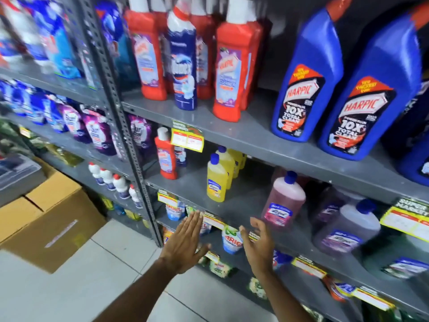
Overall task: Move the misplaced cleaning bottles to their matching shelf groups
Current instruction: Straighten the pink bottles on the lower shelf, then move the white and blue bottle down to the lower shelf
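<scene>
On the upper grey shelf [232, 133] a dark blue Domex bottle [183, 63] stands among red Harpic bottles [229, 73]. Big blue Harpic bottles [304, 84] stand to the right. One shelf down, a lone red Harpic bottle [165, 156] stands left of yellow bottles [217, 180], with a pink bottle [284, 201] and purple bottles [348, 226] further right. My left hand [185, 240] is flat and open below the yellow bottles, holding nothing. My right hand [258, 242] is open with curved fingers, just left of and below the pink bottle, touching nothing.
A slotted metal upright [120, 112] splits the shelving. Left bays hold blue and purple refill pouches [97, 131] and small white bottles [116, 182]. Cardboard boxes [53, 217] sit on the tiled floor at left. Yellow price tags [187, 138] hang from shelf edges. Ariel pouches [232, 240] fill a lower shelf.
</scene>
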